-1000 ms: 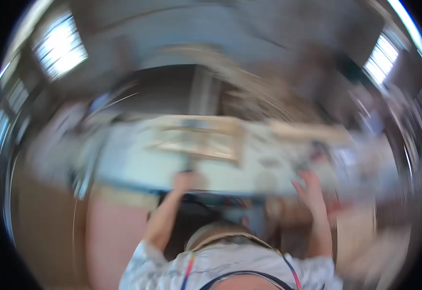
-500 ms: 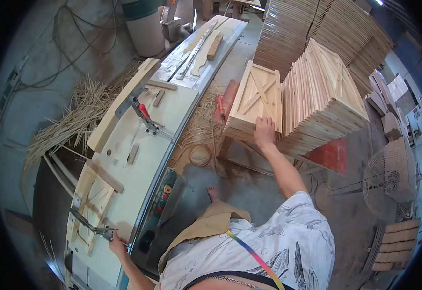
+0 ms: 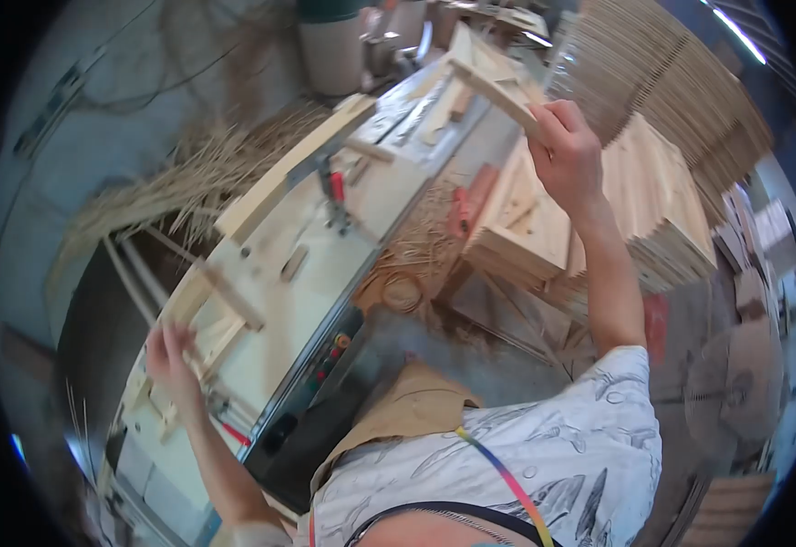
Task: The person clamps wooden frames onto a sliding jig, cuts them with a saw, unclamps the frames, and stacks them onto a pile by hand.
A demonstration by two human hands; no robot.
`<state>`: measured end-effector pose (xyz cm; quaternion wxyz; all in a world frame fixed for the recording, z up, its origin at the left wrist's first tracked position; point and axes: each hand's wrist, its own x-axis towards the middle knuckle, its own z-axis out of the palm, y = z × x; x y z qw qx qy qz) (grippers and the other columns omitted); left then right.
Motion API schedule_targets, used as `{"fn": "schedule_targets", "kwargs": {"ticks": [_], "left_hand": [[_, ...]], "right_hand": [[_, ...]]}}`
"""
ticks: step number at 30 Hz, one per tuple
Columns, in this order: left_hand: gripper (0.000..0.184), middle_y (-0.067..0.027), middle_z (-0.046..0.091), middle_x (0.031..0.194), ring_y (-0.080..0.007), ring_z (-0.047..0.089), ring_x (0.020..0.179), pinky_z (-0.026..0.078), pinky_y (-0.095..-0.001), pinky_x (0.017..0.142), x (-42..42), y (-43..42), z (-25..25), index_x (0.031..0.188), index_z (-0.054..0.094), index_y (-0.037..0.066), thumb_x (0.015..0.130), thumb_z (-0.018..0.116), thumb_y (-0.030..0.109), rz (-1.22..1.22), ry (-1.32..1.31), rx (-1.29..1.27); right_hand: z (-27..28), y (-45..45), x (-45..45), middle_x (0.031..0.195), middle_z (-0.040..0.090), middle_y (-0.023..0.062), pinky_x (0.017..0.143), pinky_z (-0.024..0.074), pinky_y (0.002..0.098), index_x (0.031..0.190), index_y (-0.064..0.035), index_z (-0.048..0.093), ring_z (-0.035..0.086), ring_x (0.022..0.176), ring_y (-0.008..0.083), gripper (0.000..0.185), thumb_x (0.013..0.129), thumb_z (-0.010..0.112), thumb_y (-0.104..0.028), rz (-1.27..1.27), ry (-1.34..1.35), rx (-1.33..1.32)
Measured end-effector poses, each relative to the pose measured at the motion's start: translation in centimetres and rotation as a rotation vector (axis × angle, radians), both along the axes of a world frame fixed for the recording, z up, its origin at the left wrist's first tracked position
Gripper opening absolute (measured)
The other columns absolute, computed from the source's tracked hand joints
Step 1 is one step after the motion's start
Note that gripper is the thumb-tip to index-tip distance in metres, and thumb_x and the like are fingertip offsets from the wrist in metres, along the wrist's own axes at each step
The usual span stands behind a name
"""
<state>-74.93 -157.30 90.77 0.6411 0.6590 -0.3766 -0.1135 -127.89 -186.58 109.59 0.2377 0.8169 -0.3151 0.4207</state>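
My right hand (image 3: 567,150) is raised and closed around the edge of a wooden panel (image 3: 498,96), which tilts above the far end of the bench. Motion smears my left hand (image 3: 172,360), so its fingers do not show clearly. It is at the near end of the bench, over or beside a light wooden frame (image 3: 220,346). Just below that hand lies a toggle clamp (image 3: 234,430) with a red handle. Farther along the bench stands a second red-handled toggle clamp (image 3: 335,196).
The long pale bench (image 3: 311,296) carries small wood blocks and a long wooden rail (image 3: 298,164). Stacked panels (image 3: 521,232) stand to the right, with taller stacks (image 3: 662,73) behind. Thin offcuts (image 3: 197,173) heap beyond the bench. A floor fan (image 3: 731,392) is at the right.
My right hand has lifted a panel from the nearer stack and moved up with it. My left hand has left the near clamp's handle and moved up and left. The view has shifted.
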Motion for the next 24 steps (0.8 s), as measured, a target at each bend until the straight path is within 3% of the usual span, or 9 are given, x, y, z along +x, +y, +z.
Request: {"fn": "schedule_targets", "kwargs": {"ticks": [3, 5, 8, 9, 11, 13, 17, 19, 24], "left_hand": [[0.063, -0.0187, 0.072, 0.122, -0.0281, 0.072, 0.111, 0.058, -0.0429, 0.098, -1.0, -8.4, 10.2, 0.14, 0.057, -0.009, 0.112, 0.051, 0.048, -0.437, 0.508, -0.255], [0.07, -0.0206, 0.07, 0.129, -0.0304, 0.069, 0.12, 0.053, -0.0457, 0.107, -3.2, -11.4, 16.8, 0.143, 0.052, -0.011, 0.111, 0.051, 0.051, -0.803, 0.712, -0.284], [0.065, -0.0206, 0.07, 0.131, -0.0298, 0.069, 0.121, 0.052, -0.0429, 0.111, 0.7, -14.6, 18.5, 0.143, 0.052, -0.012, 0.111, 0.052, 0.045, -0.917, 0.756, -0.283], [0.054, -0.0193, 0.07, 0.131, -0.0274, 0.071, 0.118, 0.056, -0.0388, 0.105, -0.2, -15.2, 18.1, 0.143, 0.052, -0.01, 0.111, 0.057, 0.033, -0.516, 0.736, -0.233], [0.046, -0.0177, 0.069, 0.133, -0.026, 0.072, 0.116, 0.059, -0.0374, 0.1, 3.7, -14.9, 14.1, 0.145, 0.052, -0.008, 0.109, 0.059, 0.02, -0.207, 0.46, -0.086], [0.043, -0.0164, 0.069, 0.133, -0.025, 0.072, 0.116, 0.059, -0.0369, 0.099, 6.7, -14.0, 12.2, 0.145, 0.053, -0.006, 0.108, 0.06, 0.015, -0.035, 0.451, -0.03], [0.04, -0.0157, 0.07, 0.132, -0.0248, 0.071, 0.117, 0.06, -0.0366, 0.098, 15.2, -13.6, 12.6, 0.143, 0.057, -0.005, 0.108, 0.059, 0.015, 0.086, 0.353, -0.027], [0.037, -0.0148, 0.071, 0.129, -0.0222, 0.071, 0.115, 0.059, -0.0351, 0.095, 17.9, -15.5, 14.0, 0.139, 0.061, -0.003, 0.108, 0.06, 0.017, 0.023, 0.239, 0.064], [0.043, -0.0129, 0.073, 0.126, -0.0186, 0.07, 0.109, 0.056, -0.0347, 0.09, 22.6, -25.6, 12.7, 0.137, 0.064, -0.004, 0.107, 0.064, 0.026, 0.199, -0.069, 0.43]], "right_hand": [[0.7, 2.7, 8.6, 0.097, 0.067, -0.0013, 0.07, 0.0551, 0.0342, 0.106, -0.0063, 0.076, 0.065, 0.084, 0.0202, 0.031, 0.076, 0.076, -0.006, 0.245, 0.168, -0.24], [0.8, 4.3, 14.4, 0.093, 0.064, -0.0023, 0.071, 0.0535, 0.0316, 0.104, -0.0079, 0.074, 0.063, 0.086, 0.0164, 0.031, 0.073, 0.073, -0.012, 0.388, 0.247, -0.292], [-2.3, 3.7, 22.5, 0.086, 0.057, -0.0016, 0.076, 0.0516, 0.0314, 0.101, -0.01, 0.07, 0.061, 0.087, 0.0168, 0.03, 0.072, 0.068, -0.019, 0.619, 0.214, -0.327], [-3.7, 3.1, 23.9, 0.084, 0.055, -0.0011, 0.077, 0.0511, 0.0321, 0.1, -0.0106, 0.069, 0.061, 0.086, 0.0174, 0.029, 0.072, 0.066, -0.019, 0.687, 0.214, -0.326], [-6.6, 0.6, 24.3, 0.09, 0.059, 0.0007, 0.073, 0.0514, 0.0347, 0.104, -0.0092, 0.071, 0.062, 0.083, 0.0183, 0.033, 0.072, 0.071, -0.019, 0.81, 0.152, -0.276], [-10.3, -2.4, 24.2, 0.095, 0.063, 0.0041, 0.07, 0.0523, 0.0372, 0.108, -0.0074, 0.073, 0.062, 0.08, 0.0205, 0.037, 0.074, 0.08, -0.021, 0.917, -0.019, -0.103], [-18.3, -10.6, 19.7, 0.094, 0.067, 0.0091, 0.071, 0.0542, 0.0356, 0.11, -0.0048, 0.07, 0.065, 0.08, 0.0243, 0.043, 0.078, 0.089, -0.028, 0.663, -0.148, 0.353], [-20.1, -12.6, 19.7, 0.092, 0.067, 0.0103, 0.065, 0.0552, 0.038, 0.104, -0.0043, 0.069, 0.067, 0.076, 0.0284, 0.041, 0.08, 0.089, -0.031, 0.597, -0.268, 0.859], [-20.8, -15.2, 23.3, 0.081, 0.067, 0.0087, 0.06, 0.0555, 0.0372, 0.095, -0.0062, 0.066, 0.069, 0.069, 0.027, 0.03, 0.086, 0.084, -0.028, 0.763, -0.224, 0.873]]}}
